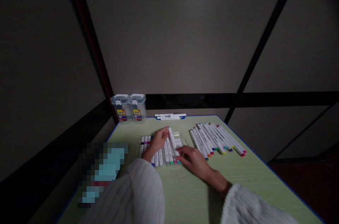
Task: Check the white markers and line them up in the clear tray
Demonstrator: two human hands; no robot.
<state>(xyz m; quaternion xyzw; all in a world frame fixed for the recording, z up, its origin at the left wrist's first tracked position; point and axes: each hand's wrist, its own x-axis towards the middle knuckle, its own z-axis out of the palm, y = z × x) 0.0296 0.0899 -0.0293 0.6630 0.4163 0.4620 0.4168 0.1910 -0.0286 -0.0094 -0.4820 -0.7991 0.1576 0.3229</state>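
A white marker [172, 139] slants over a clear plastic tray [182, 135] in the middle of the table. My left hand [158, 140] pinches its far end, fingers closed. At its near end, the thumb and fingers of my right hand [195, 162] close around it. Several white markers [159, 157] lie side by side in the tray, partly hidden under my left hand and wrist. To the right of my right hand, a loose row of white markers [209, 137] with coloured ends rests on the table.
Two clear lidded boxes [137, 109] with yellow labels stand at the back left of the green table [185, 195]. A few markers [171, 116] lie along the far edge. A blurred-out object [108, 164] is at the left edge. Wall panels rise behind.
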